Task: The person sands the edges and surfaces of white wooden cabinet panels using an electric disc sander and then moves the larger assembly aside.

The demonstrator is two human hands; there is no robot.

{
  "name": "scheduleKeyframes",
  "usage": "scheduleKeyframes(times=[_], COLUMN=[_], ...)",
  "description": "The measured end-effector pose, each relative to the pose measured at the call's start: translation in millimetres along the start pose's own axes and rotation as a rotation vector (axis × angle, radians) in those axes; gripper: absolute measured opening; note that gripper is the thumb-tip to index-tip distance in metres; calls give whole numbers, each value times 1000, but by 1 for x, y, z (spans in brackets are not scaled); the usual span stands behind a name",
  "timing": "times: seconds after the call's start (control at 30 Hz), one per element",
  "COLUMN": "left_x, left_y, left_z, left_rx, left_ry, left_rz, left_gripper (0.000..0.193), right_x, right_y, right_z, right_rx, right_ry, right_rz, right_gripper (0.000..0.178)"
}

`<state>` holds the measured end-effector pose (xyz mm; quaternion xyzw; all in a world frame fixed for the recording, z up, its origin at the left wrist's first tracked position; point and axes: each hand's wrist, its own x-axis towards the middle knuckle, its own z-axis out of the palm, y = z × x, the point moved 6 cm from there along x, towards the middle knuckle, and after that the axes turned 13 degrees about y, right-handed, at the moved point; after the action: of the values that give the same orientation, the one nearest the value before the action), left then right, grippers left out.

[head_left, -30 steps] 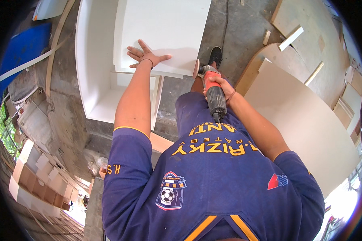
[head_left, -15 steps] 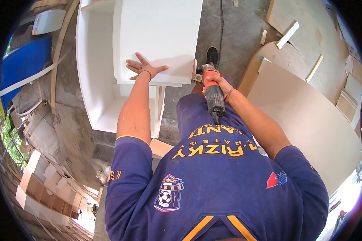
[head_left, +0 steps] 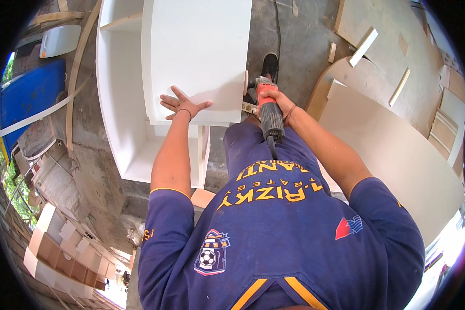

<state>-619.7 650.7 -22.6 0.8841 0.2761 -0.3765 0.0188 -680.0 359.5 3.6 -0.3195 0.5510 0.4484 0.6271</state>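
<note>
A red and black angle grinder (head_left: 272,114) is gripped in my right hand (head_left: 277,101), its fingers wrapped round the body. The grinder's disc sits at the right edge of a white panel (head_left: 199,46); whether it touches cannot be made out. My left hand (head_left: 183,105) lies flat on that panel near its closest end, fingers spread, holding nothing. Under the panel stands a white open cabinet (head_left: 123,103), its inner compartments showing on the left and at the near end.
On the right lie a large pale curved board (head_left: 382,150) and a bigger board (head_left: 392,31) with small wood strips on it. A blue panel (head_left: 31,98) leans at far left. A dark cord (head_left: 279,31) runs along the concrete floor (head_left: 307,31). Wooden shelving (head_left: 62,258) stands lower left.
The grinder and my right hand have shifted slightly toward me along the panel's edge. My left hand stays spread on the panel. The whole view has moved a little.
</note>
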Motion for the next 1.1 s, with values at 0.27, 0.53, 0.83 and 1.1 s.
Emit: scheduleKeyframes(times=[0.27,0.53,0.83,1.1], left_x=[1,-4,-4,-1], left_y=[1,1,1,-1], left_z=[1,-4,-4,0], left_rx=[7,7,-1,1], left_ry=[-17,-68,-90,-92], left_rz=[-35,-53,-62,-60], left_gripper=[150,150,149,149], right_x=[-3,0,-7,-11], right_y=[-45,-90,-131,-179], right_z=[9,12,23,30], right_rx=[8,-25,45,12], right_ry=[-29,8,29,61], right_rz=[-49,-55,1,-37], right_gripper=[48,44,42,47])
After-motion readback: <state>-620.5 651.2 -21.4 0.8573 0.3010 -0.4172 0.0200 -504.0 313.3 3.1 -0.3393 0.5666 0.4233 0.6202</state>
